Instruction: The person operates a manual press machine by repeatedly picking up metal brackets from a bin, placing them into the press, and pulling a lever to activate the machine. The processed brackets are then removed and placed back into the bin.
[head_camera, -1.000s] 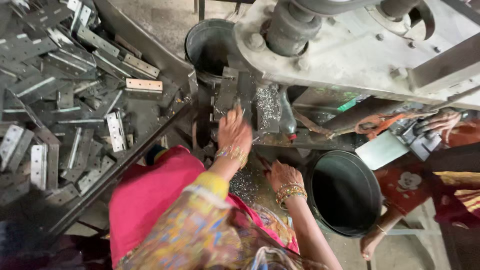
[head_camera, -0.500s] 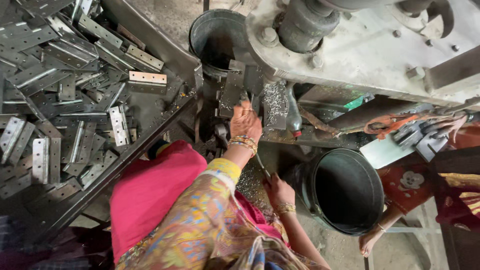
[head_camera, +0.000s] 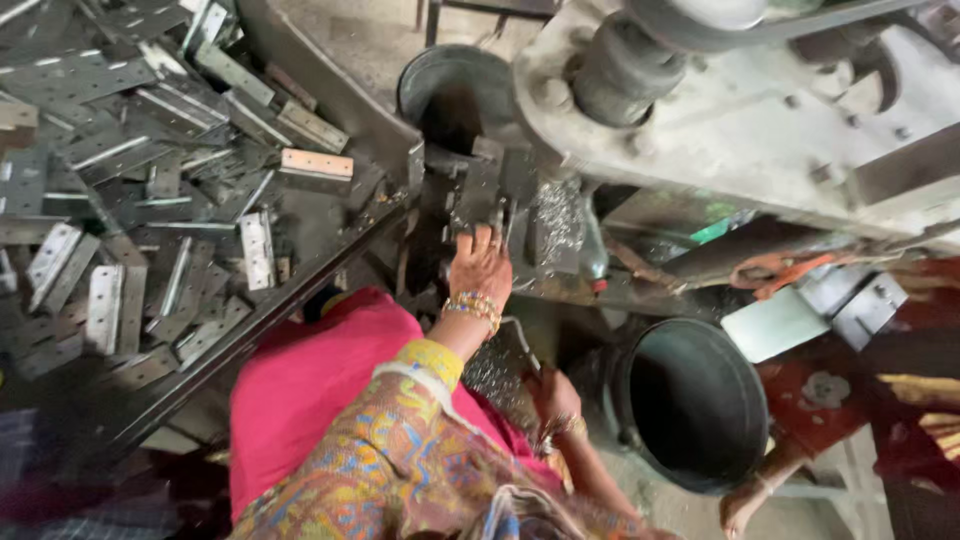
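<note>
Machinery fills my upper view: a grey press (head_camera: 760, 130) over a dark die block (head_camera: 480, 195). Left of it I see a tray (head_camera: 300, 290) heaped with metal hinges (head_camera: 255, 250). Below right stands a black bucket (head_camera: 700, 400). My left hand (head_camera: 482, 265) rests on the die block, fingers spread flat, gripping nothing visible. My right hand (head_camera: 555, 395) is curled by my lap; I cannot tell what it holds.

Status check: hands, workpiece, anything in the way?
Left hand reaching into the press bed, grasp unclear. Right hand low by the dark bucket. Hinge plates piled left, apart.
</note>
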